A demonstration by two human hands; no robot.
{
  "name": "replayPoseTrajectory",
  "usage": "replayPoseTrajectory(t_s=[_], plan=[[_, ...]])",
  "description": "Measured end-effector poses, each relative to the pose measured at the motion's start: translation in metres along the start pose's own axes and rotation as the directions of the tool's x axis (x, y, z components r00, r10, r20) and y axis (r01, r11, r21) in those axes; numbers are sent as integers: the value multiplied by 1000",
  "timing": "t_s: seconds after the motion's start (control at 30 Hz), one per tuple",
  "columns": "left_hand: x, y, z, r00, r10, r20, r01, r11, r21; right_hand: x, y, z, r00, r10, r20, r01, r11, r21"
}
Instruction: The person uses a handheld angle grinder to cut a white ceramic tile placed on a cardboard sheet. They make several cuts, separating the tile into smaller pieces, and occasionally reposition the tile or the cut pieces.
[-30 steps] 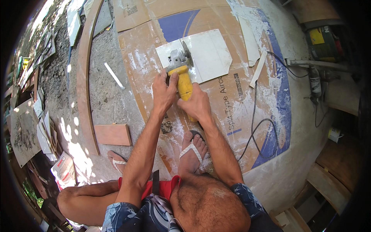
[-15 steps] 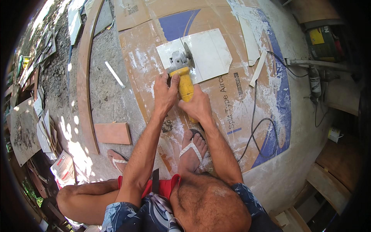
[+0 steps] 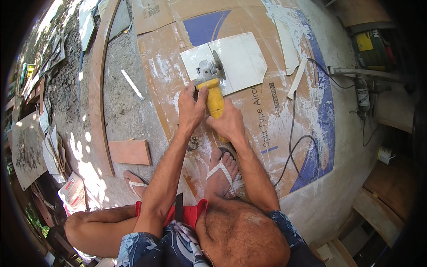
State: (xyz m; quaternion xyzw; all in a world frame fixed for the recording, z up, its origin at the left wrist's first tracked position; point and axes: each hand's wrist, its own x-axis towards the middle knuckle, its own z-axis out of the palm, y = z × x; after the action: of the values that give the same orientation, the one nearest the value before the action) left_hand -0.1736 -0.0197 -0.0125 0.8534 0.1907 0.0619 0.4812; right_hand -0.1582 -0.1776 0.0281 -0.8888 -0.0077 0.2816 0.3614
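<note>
Hand positions: the left hand [image 3: 191, 106] is closed around the front of the grinder [image 3: 215, 100], next to the metal head, with its thumb along the yellow body. The right hand [image 3: 229, 121] is wrapped around the body farther back. Both hands are bare.

Work position: the white tile [image 3: 243, 60] lies flat on the cardboard [image 3: 249, 107] ahead of the person. The disc [image 3: 219, 64] stands on edge over the tile; whether it is spinning or touching the surface cannot be told. A dark line runs from the tile's far edge toward the disc.

Recommended practice: the step in hand appears to be a disc cut along that line. The disc should be kept upright and in plane with the line, since twisting could bind it or chip the tile. Feed should be slow and even, with light pressure. Neither hand holds the tile, so it could slide; clamping it would be safer. The sandalled right foot [image 3: 219, 178] rests close behind the grinder and would be better drawn back. The cable [image 3: 291, 133], looped at the right, should remain clear of the disc. Gloves are advisable.
</note>
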Motion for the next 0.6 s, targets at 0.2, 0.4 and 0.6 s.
replayPoseTrajectory(t_s=[0.2, 0.4, 0.6], plan=[[-4, 2, 0, 1000, 17, -10, -18, 1000, -16, -3, 4, 1, 1000, -1, -8, 1, 1000, 20], [-7, 6, -2, 999, 45, -12, -45, 999, -13, -7, 3, -2, 1000, -2, 2, 2, 1000, 16], [-11, 4, -1, 1000, 27, 2, -27, 1000, 12, -10, 7, 0, 999, -23, -22, 24, 999, 49]])
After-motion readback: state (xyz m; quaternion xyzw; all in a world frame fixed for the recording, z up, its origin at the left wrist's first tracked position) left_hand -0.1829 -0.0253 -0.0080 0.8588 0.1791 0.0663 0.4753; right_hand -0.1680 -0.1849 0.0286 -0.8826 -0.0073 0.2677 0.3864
